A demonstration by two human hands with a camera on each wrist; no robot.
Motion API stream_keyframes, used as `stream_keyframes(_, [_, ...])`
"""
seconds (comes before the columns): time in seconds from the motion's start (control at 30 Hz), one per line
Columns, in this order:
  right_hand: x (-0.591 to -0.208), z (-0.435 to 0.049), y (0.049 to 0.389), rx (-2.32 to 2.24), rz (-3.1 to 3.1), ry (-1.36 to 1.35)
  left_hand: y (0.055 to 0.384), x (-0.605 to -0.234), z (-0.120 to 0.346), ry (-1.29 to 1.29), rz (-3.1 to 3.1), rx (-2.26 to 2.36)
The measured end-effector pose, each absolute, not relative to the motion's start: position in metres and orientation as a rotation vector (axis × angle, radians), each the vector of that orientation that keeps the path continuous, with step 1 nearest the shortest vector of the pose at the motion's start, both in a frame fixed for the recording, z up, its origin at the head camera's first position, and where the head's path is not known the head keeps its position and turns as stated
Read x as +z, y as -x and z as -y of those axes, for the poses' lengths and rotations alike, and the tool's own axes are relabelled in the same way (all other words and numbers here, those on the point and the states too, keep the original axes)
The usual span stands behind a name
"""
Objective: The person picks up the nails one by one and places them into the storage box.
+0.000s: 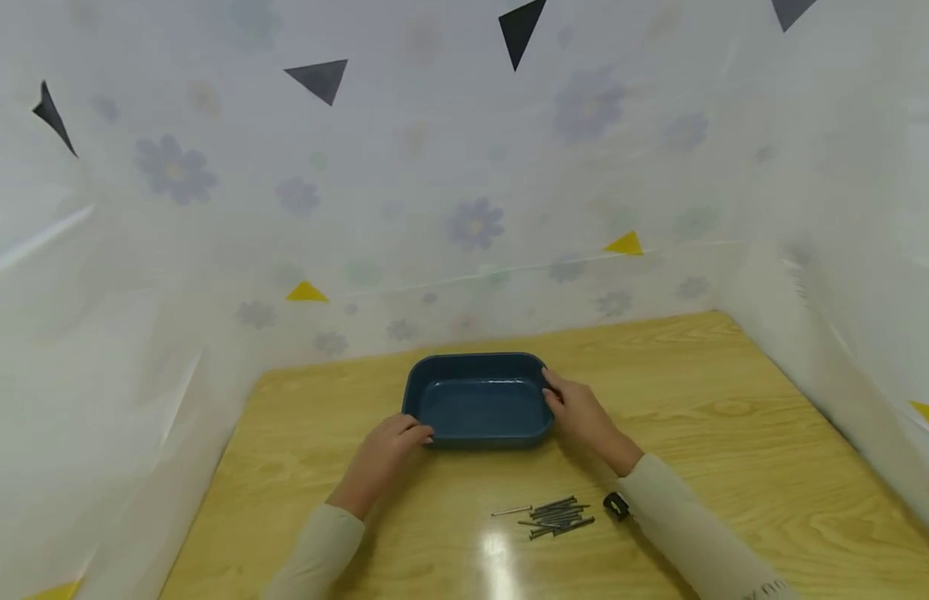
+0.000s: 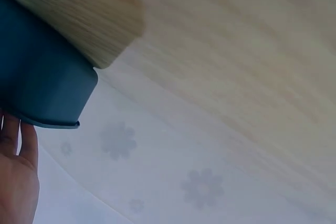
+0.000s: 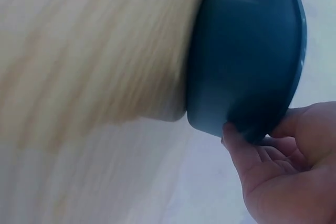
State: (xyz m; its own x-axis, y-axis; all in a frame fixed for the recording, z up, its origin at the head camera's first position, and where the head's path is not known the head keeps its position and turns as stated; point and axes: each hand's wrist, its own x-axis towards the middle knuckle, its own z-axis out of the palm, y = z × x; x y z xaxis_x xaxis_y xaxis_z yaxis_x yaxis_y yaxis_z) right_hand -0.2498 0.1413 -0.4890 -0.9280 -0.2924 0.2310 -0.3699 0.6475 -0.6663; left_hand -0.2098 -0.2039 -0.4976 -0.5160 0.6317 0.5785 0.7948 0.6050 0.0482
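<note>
A dark blue rectangular tray (image 1: pixel 475 404) with rounded corners and raised walls stands upright near the back of the wooden table, nothing inside it. At its front left corner my left hand (image 1: pixel 389 454) grips the rim. My right hand (image 1: pixel 584 412) pinches the right wall, with finger and thumb on either side of the rim. The left wrist view shows fingers of the left hand (image 2: pixel 18 171) at the edge of the tray (image 2: pixel 50 74). In the right wrist view, the right hand (image 3: pixel 291 166) holds the tray's (image 3: pixel 244 51) end.
Several metal nails (image 1: pixel 557 518) lie in a loose pile on the table (image 1: pixel 696 400), in front of the tray. A black wrist device (image 1: pixel 616 506) sits at the right sleeve. White flowered sheeting (image 1: pixel 404 208) with black and yellow triangles encloses the table's back and sides.
</note>
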Motion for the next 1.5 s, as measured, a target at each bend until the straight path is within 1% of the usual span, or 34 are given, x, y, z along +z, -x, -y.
stream_keyframes(0.23, [-0.477, -0.131, 0.248, 1.115, 2.844, -0.619, 0.199, -0.495, 0.215, 1.111, 2.306, -0.42])
stream_keyframes(0.63, [-0.477, -0.107, 0.239, 1.136, 2.879, -0.664, 0.169, -0.489, 0.238, 1.033, 2.379, -0.533])
stream_keyframes(0.93, [-0.477, -0.085, 0.219, 1.128, 2.853, -0.751, 0.137, -0.484, 0.257, 0.924, 2.439, -0.596])
stream_keyframes(1.1, [-0.475, -0.078, 0.208, 1.177, 2.833, -0.755, 0.127, -0.483, 0.261, 0.88, 2.449, -0.622])
stream_keyframes(1.3, [-0.474, -0.069, 0.188, 1.227, 2.852, -0.795, 0.103, -0.485, 0.266, 0.814, 2.451, -0.681])
stream_keyframes(1.5, [-0.472, -0.067, 0.177, 1.209, 2.821, -0.837, 0.084, -0.479, 0.265, 0.761, 2.534, -0.759])
